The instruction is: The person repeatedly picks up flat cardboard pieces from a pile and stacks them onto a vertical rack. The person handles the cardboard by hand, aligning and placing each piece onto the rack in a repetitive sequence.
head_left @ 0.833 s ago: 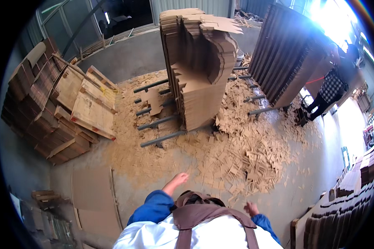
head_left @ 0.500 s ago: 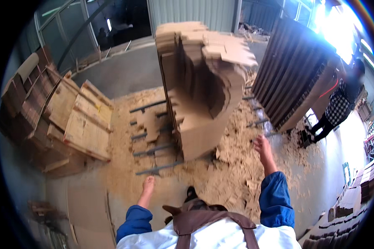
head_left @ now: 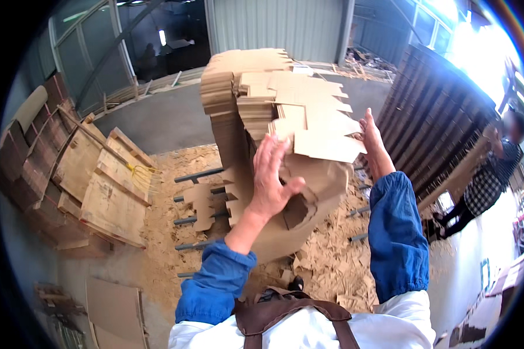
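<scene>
left hand (head_left: pixel 271 181) (wide open) and right hand (head_left: pixel 376 142) (can't tell if gripping) just came up, so the top sheet (head_left: pixel 326 145) on the cardboard stack (head_left: pixel 256 113) is between them

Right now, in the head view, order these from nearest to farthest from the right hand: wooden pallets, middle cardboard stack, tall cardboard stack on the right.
1. Middle cardboard stack: nearest, its top sheets just left of the right hand.
2. Tall cardboard stack: farther off, to the right.
3. Wooden pallets: farthest, over on the left side.
</scene>
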Demonstrator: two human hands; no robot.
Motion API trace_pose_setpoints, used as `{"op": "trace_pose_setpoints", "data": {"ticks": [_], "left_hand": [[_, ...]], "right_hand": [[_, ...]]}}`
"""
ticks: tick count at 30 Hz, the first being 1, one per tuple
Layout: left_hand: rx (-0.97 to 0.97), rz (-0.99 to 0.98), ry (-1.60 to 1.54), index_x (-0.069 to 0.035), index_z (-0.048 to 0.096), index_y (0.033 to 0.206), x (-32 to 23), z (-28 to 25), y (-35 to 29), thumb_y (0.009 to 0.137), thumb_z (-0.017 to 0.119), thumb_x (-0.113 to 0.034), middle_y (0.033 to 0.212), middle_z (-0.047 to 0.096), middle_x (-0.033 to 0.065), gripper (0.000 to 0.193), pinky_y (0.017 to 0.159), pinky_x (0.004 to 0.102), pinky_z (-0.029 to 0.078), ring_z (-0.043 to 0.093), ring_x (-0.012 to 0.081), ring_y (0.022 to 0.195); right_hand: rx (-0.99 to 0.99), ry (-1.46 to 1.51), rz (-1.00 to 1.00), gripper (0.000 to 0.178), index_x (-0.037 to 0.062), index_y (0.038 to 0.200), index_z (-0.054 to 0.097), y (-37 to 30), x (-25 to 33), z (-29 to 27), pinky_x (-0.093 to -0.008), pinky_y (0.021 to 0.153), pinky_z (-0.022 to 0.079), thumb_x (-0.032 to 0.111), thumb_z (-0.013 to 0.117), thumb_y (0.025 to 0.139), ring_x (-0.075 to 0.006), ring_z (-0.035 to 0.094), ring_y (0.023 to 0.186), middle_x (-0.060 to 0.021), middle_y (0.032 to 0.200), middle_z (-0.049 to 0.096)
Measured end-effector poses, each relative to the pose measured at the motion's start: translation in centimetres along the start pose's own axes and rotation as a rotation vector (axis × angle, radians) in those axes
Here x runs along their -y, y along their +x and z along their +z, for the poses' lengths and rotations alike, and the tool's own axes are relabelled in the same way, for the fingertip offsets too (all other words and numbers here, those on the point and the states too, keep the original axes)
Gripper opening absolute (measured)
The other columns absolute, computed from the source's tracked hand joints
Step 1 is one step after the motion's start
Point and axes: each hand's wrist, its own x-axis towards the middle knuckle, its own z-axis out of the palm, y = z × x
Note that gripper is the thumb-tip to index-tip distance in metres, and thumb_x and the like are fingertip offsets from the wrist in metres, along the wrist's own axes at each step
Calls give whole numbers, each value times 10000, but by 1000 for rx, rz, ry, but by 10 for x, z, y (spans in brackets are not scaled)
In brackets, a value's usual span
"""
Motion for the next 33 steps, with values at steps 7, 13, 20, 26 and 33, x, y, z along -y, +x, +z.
{"op": "trace_pose_setpoints", "data": {"ticks": [7,13,20,26,33], "left_hand": [[111,24,330,-95,520,1224,-4,17,30,822,520,-598,1288,481,122,644,1034,567,189,399,332,1240],[174,39,416,-86,556,1158,-12,26,32,879,542,-430,1218,537,94,443,1047,531,203,468,284,1182],[-159,-491,53,-26,529,1180,69,-7,-40,917,446,-145,1151,579,142,300,1013,479,303,529,315,1090],[223,-1280,314,-6,377,1332,213,20,-240,868,547,-382,1307,463,181,621,979,438,371,435,359,1195],[417,-1491,407,6,398,1325,251,27,-251,850,557,-435,1292,496,180,667,993,408,368,407,345,1243]], "right_hand": [[170,-233,-188,680,31,1389,350,89,6,23,-350,1039,296,461,527,894,-260,358,1290,-149,1403,390],[333,-584,-299,658,12,1358,397,112,6,34,-335,1021,335,454,534,890,-282,431,1242,-186,1347,453],[332,-1182,-738,548,107,1350,419,125,63,74,-405,1049,326,450,478,927,-320,391,1279,-208,1355,428],[715,-1354,-1171,584,96,1360,403,152,49,190,-388,1049,325,501,401,939,-323,404,1267,-160,1375,422],[815,-1351,-982,554,73,1365,397,155,-11,201,-342,1074,270,447,380,956,-301,351,1306,-163,1407,374]]}}
